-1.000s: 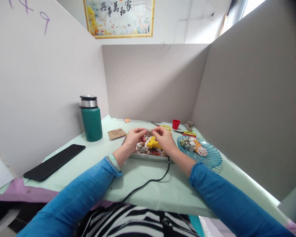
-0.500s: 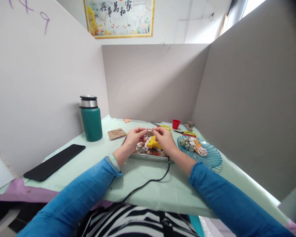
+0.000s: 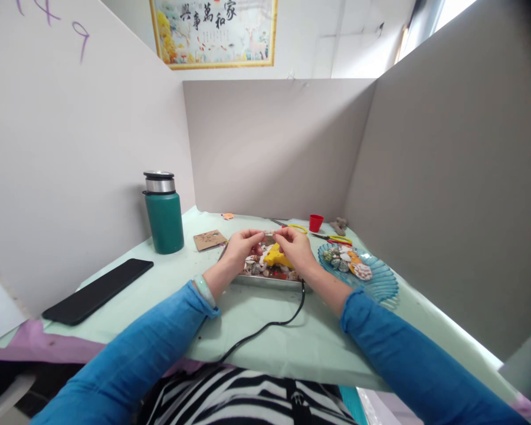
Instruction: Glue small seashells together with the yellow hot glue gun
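Over a metal tray (image 3: 265, 283), my left hand (image 3: 243, 245) and my right hand (image 3: 293, 245) face each other with thumbs and forefingers pinched. Between the fingertips is a small pale piece (image 3: 269, 232), too small to identify. Below my hands the tray holds many small seashells (image 3: 256, 267). A yellow glue gun (image 3: 277, 256) lies among the shells, partly hidden by my right hand. Its black cord (image 3: 287, 322) seems to run over the tray's near edge and toward my lap.
Right of the tray is a blue glass plate (image 3: 383, 283) with shells. Behind are yellow-handled scissors (image 3: 338, 239), another pair (image 3: 297, 228) and a red cup (image 3: 315, 223). Leftward are a brown card (image 3: 209, 239), a green bottle (image 3: 163, 221) and a black phone-like slab (image 3: 100, 291). Grey partitions surround the table.
Both hands stay almost in place over the tray. The small piece between the fingertips has shifted only slightly.
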The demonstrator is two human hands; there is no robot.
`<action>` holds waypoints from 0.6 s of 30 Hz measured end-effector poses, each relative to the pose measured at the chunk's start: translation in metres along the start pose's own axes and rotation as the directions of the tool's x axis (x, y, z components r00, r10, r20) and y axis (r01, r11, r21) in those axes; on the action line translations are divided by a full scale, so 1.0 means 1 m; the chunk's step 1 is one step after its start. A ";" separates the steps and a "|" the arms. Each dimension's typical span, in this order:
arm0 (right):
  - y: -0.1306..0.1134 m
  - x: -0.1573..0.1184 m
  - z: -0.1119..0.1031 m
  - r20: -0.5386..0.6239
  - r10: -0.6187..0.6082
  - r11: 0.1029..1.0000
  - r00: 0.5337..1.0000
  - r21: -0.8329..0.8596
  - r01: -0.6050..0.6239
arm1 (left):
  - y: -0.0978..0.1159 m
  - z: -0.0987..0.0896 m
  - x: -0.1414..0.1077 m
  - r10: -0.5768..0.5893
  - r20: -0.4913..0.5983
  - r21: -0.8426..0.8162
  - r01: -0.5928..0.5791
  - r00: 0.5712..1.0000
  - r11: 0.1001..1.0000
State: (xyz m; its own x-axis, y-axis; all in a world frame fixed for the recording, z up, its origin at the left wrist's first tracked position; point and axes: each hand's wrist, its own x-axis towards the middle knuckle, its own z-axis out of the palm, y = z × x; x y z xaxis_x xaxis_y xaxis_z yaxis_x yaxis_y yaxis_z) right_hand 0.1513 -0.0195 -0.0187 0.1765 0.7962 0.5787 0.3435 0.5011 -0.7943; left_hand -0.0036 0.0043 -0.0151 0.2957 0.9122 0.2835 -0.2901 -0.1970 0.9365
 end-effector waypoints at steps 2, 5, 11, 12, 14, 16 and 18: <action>0.000 0.000 0.000 -0.003 -0.014 1.000 1.000 -0.013 0.014 | -0.001 -0.001 0.000 0.007 0.002 0.005 -0.007 1.000 1.000; 0.001 -0.001 0.000 -0.012 -0.029 0.999 1.000 -0.024 0.029 | -0.001 -0.001 0.000 0.016 -0.002 0.004 -0.016 1.000 1.000; 0.001 0.000 0.000 -0.015 -0.045 0.998 0.999 -0.051 0.044 | -0.001 0.000 0.000 0.023 0.000 -0.027 -0.023 1.000 0.999; 0.001 0.000 0.000 -0.016 -0.046 0.998 0.999 -0.051 0.046 | -0.001 0.000 0.000 0.025 0.000 -0.028 -0.025 1.000 0.999; 0.000 0.000 0.000 -0.021 -0.046 0.998 0.999 -0.051 0.045 | -0.001 -0.001 0.000 0.026 -0.002 -0.024 -0.026 1.000 0.999; 0.000 0.000 0.000 -0.027 -0.038 0.998 0.999 -0.056 0.036 | -0.002 -0.001 0.001 0.026 -0.003 -0.019 -0.026 1.000 0.999; -0.001 0.000 0.000 -0.029 -0.027 0.997 0.999 -0.068 0.025 | -0.002 -0.001 0.001 0.025 -0.003 -0.016 -0.025 1.000 1.000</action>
State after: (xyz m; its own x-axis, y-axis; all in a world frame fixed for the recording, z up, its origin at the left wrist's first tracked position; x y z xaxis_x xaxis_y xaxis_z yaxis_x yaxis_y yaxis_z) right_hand 0.1511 -0.0204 -0.0182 0.1937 0.7725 0.6048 0.4096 0.4965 -0.7653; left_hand -0.0040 0.0057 -0.0168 0.2853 0.9081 0.3066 -0.3120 -0.2144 0.9256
